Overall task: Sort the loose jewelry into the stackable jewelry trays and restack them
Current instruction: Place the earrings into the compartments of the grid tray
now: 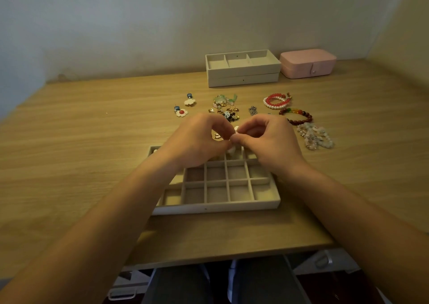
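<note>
A small white piece [236,130] is pinched between the left grip [199,141] and the right grip [271,141], fingertips of both curled onto it, just above the far cells of the grid tray [218,207] on the bench [81,141]. Beyond lie a pile of earrings [226,112], flower earrings [182,112] and bracelets [296,116] (red, pearl, pale beads). At the back, two stacked trays [243,77] sit beside a pink box [308,63]

Desk [92,141]: matt wood grain. Tray [216,207]: matt fabric lining. Bracelets [296,115]: glossy beads. Case [307,63]: smooth pink leatherette.
</note>
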### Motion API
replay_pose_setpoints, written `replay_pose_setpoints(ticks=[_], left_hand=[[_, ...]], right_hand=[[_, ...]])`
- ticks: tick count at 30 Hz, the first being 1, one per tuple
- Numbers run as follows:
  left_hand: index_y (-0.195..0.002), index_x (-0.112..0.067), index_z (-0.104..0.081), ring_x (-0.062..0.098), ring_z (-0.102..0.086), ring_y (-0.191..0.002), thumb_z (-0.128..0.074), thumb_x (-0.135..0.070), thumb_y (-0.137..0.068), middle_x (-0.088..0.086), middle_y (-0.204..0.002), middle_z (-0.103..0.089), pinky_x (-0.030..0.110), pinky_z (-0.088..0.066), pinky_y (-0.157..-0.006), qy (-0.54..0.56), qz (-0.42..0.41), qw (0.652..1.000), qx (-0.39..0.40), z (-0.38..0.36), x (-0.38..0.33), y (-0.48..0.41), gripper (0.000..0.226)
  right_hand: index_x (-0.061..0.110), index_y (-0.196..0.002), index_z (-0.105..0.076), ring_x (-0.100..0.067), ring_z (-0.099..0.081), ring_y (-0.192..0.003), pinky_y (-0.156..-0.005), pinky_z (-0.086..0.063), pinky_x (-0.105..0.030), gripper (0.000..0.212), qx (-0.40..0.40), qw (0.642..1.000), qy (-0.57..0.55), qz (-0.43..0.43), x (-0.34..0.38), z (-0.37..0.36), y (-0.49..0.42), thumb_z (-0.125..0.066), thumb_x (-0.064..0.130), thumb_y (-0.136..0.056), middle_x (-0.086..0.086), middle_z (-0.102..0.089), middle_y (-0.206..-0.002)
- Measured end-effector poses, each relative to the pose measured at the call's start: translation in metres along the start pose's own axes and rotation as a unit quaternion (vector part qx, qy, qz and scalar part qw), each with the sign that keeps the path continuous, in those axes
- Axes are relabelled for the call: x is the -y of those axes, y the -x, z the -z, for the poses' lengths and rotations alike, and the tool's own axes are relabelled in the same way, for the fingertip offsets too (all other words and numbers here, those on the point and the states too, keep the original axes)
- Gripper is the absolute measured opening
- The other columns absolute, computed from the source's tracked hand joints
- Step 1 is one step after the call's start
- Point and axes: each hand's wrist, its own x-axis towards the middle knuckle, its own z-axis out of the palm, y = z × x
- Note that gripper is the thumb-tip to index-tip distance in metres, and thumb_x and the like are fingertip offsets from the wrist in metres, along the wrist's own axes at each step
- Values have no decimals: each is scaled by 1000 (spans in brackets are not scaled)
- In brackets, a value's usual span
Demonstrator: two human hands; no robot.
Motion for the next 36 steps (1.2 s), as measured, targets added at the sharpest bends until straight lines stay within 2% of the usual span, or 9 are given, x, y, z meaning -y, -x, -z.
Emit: replay_pose_setpoints(ticks=[4,10,13,16,21,25,28,33,36], left_hand=[[-99,-33,-74,-15,-54,-71,-82,-31,-80,-16,-88,-71,8,-36,-59,24,-15,999,-23,4,-6,2,20],[-82,-35,-70,9,-69,-74,-86,-23,-77,-8,-79,-74,33,-58,-70,103,26,994,-27,8,-9,0,20],[-84,-27,-71,11,-72,-76,-84,-15,-78,-4,-78,-75,32,-60,-74,130,47,990,-30,6,-7,-2,18],[-92,-19,-73,12,-74,-79,-83,-11,-80,0,-82,-77,25,-58,-71,207,65,976,-25,6,-7,-1,18],[-99,-15,-73,11,-74,-79,-80,-11,-81,1,-87,-78,17,-53,-63,263,81,961,-14,12,-12,2,19],[-92,-14,-75,16,-75,-80,-84,-9,-77,2,-83,-78,34,-61,-75,220,85,972,-4,10,-8,0,19],[-83,-21,-75,15,-74,-77,-87,-10,-73,0,-79,-77,38,-61,-80,144,64,988,-6,8,-3,-3,19],[-79,-25,-74,7,-68,-71,-86,-11,-73,-3,-79,-75,24,-53,-67,39,28,999,9,2,2,-7,19],[-82,-23,-76,-4,-60,-66,-85,-13,-74,-5,-81,-74,15,-44,-63,5,20,1000,24,0,4,-9,16]], right_hand=[[21,-84,-75,-10,-74,-74,-74,-64,-39,14,0,999,-43,-4,4,5,0,-87,18,-78,4,-76,-77],[13,-90,-74,-19,-76,-75,-71,-64,-39,10,14,994,-99,-30,10,8,0,-82,11,-83,-5,-77,-81],[9,-96,-72,-20,-77,-75,-66,-62,-33,7,33,985,-158,-60,13,9,1,-72,4,-91,-8,-78,-83],[18,-108,-69,-9,-75,-81,-66,-60,-28,22,42,995,-77,-43,13,13,1,-62,1,-95,1,-78,-91],[28,-127,-56,-3,-71,-90,-70,-57,-19,46,154,986,-33,-54,19,20,7,-75,12,-88,7,-76,-102],[19,-121,-63,-4,-74,-86,-83,-62,-32,40,129,991,-9,-39,16,13,7,-81,14,-85,3,-79,-90],[22,-109,-68,-4,-73,-82,-85,-61,-41,31,104,993,49,-36,13,5,7,-83,20,-82,6,-78,-84],[35,-75,-61,-11,-66,-82,-88,-55,-50,21,68,978,197,23,16,-4,12,-81,36,-81,15,-66,-74],[36,-72,-61,-12,-62,-81,-87,-54,-46,21,65,966,246,42,19,-4,14,-78,38,-84,18,-58,-71]])
